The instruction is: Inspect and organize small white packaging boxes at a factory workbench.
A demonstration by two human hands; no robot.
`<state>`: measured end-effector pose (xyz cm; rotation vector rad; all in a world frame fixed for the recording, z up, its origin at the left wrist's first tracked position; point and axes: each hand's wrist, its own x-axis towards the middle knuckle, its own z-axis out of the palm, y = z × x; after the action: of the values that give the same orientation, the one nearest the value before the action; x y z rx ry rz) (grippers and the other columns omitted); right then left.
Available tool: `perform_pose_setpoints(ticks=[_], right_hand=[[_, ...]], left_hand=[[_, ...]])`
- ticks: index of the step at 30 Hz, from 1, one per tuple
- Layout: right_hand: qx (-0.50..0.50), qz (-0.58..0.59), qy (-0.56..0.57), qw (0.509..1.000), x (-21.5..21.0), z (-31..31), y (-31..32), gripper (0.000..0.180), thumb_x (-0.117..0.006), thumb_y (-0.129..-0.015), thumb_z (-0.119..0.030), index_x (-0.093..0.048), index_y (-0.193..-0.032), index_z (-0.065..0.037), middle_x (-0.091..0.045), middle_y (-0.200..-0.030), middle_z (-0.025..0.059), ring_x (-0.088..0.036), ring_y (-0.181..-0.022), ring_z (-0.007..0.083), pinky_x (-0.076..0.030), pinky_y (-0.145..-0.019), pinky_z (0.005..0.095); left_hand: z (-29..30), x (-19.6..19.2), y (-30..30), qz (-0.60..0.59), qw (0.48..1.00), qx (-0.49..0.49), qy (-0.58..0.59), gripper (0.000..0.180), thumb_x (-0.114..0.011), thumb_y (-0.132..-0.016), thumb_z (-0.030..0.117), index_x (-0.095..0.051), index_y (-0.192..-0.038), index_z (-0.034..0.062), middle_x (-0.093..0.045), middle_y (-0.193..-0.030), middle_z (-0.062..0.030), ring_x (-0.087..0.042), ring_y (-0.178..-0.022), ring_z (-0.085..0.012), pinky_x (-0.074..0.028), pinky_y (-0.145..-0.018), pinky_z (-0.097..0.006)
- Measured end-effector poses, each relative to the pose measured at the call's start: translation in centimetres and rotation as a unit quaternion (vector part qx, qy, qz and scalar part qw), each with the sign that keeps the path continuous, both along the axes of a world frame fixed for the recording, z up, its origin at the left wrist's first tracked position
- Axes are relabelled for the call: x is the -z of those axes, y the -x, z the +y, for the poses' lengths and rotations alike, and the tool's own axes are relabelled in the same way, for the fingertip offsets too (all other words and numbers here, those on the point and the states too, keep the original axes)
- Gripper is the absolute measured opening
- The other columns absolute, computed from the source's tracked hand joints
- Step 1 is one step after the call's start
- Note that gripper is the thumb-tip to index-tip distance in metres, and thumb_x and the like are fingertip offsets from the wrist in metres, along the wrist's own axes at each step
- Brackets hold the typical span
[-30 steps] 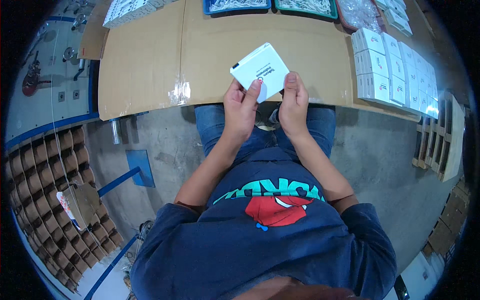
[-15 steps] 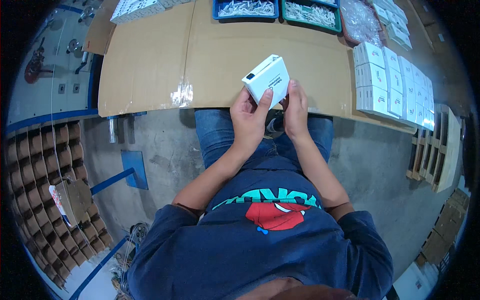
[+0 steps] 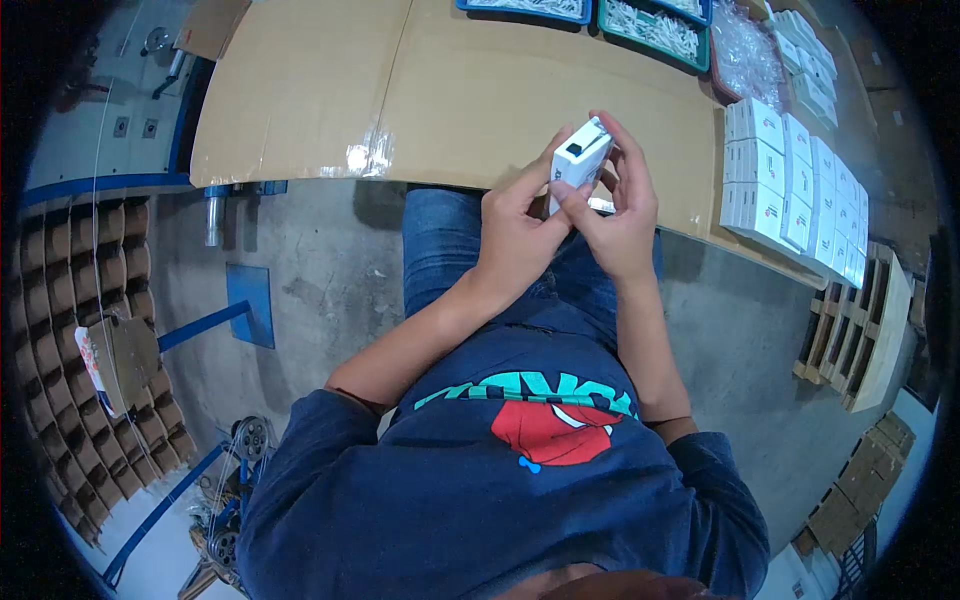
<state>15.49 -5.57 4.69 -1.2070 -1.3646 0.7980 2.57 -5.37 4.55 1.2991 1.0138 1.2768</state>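
Observation:
A small white box [image 3: 581, 154] is held up over the near edge of the cardboard-covered table, between both of my hands. It is tilted, with a narrow end showing a black patch facing up. My left hand [image 3: 522, 225] grips its left side, thumb pointing toward the right thumb. My right hand [image 3: 622, 215] closes round the right side, its index finger reaching up to the top corner and its thumb across the near face. The fingers behind the box are partly hidden.
Stacked white boxes [image 3: 790, 190] line the table's right end. At the far side stand a blue tray [image 3: 535, 14] and a green tray [image 3: 650, 58] of small white pieces, and a red-brown tray [image 3: 720, 85] of clear plastic. Cardboard [image 3: 300, 90] covers the tabletop. A wooden pallet [image 3: 858, 325] stands at right.
The box has turned so its narrow end faces up more, and it has shifted right. My right hand has moved up round its corner. The whole view has swung a little.

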Motion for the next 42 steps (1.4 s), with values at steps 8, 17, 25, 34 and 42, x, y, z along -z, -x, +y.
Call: perform_pose_setpoints(ticks=[8, 17, 25, 34, 42], right_hand=[[-0.037, 0.077, 0.005, 0.996, -0.3, -0.7, 0.3, 0.074, -0.077, -0.086, -0.015, -0.043, -0.15, -0.003, -0.055, -0.139, 0.0142, -0.057, -0.123, 0.0228, -0.051, -0.1, 0.0401], [-0.083, 0.142, 0.037, 0.986, -1.7, -1.2, -0.6, 0.066, -0.072, -0.09, -0.01, -0.044, -0.149, -0.001, -0.051, -0.143, 0.0137, -0.056, -0.124, 0.0213, -0.051, -0.1, 0.0374], [-0.077, 0.149, 0.012, 0.986, -1.3, -1.0, -0.2, 0.056, -0.075, -0.088, -0.007, -0.05, -0.138, -0.001, -0.045, -0.151, 0.0178, -0.055, -0.126, 0.0238, -0.052, -0.1, 0.0376], [-0.026, 0.12, -0.042, 0.992, -0.7, -0.7, 1.2, 0.066, -0.082, -0.084, -0.014, -0.048, -0.141, -0.002, -0.042, -0.154, 0.0198, -0.057, -0.126, 0.0257, -0.055, -0.098, 0.0366], [-0.023, 0.115, 0.011, 0.993, -0.3, -0.3, 0.6, 0.068, -0.084, -0.083, -0.02, -0.051, -0.139, -0.002, -0.047, -0.15, 0.0192, -0.059, -0.124, 0.0266, -0.056, -0.097, 0.0384]], left_hand=[[-0.3, -0.9, 1.3, 0.125, 0.984, 0.007, -0.124, 0.066, -0.074, -0.08, 0.006, -0.057, -0.143, 0.0113, -0.068, -0.115, -0.0146, -0.069, -0.096, -0.0263, -0.056, -0.082, -0.034], [-0.9, 0.0, 1.8, -0.038, 0.985, 0.165, -0.044, 0.07, -0.063, -0.094, 0.011, -0.033, -0.157, 0.0088, -0.042, -0.147, -0.0191, -0.048, -0.133, -0.0298, -0.044, -0.106, -0.037], [-1.2, 0.5, 1.5, -0.003, 0.981, 0.165, -0.102, 0.062, -0.036, -0.109, 0.035, -0.021, -0.16, 0.0028, -0.03, -0.158, -0.0188, -0.034, -0.144, -0.031, -0.025, -0.12, -0.04], [-0.8, 0.8, 1.4, -0.085, 0.982, 0.152, -0.077, 0.058, -0.031, -0.11, 0.033, -0.025, -0.158, 0.0019, -0.033, -0.157, -0.0188, -0.035, -0.145, -0.0296, -0.026, -0.119, -0.039], [-0.6, 1.4, 1.4, -0.089, 0.984, 0.151, -0.026, 0.058, -0.03, -0.109, 0.033, -0.027, -0.158, 0.0024, -0.041, -0.15, -0.019, -0.041, -0.139, -0.0287, -0.029, -0.117, -0.039]])
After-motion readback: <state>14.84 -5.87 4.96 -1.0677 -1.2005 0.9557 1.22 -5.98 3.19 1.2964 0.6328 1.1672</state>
